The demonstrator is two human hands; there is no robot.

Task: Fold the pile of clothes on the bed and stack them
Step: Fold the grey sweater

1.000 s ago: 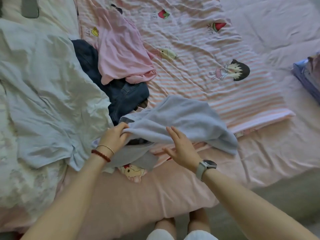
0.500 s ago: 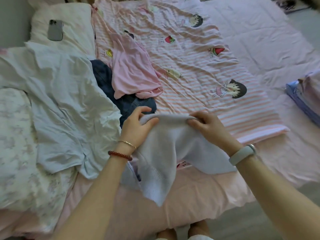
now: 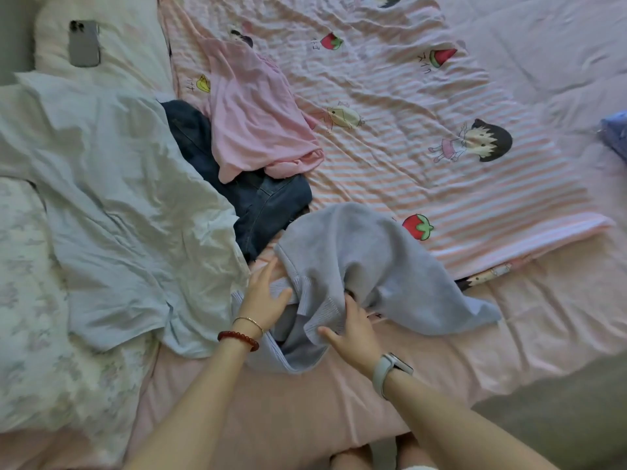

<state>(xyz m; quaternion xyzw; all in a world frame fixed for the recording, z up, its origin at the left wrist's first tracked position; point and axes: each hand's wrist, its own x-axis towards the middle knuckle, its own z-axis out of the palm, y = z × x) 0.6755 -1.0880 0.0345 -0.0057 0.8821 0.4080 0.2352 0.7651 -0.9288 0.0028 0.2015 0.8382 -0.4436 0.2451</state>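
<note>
Grey-lavender knit sweater (image 3: 356, 266) lies bunched at lower centre, its long axis running toward lower right. My right hand (image 3: 353, 330) grips its ribbed hem; my left hand (image 3: 264, 300), fingers spread, rests flat on the near edge. Dark denim jeans (image 3: 264, 201) and a pink top (image 3: 251, 110) wait above.
</note>
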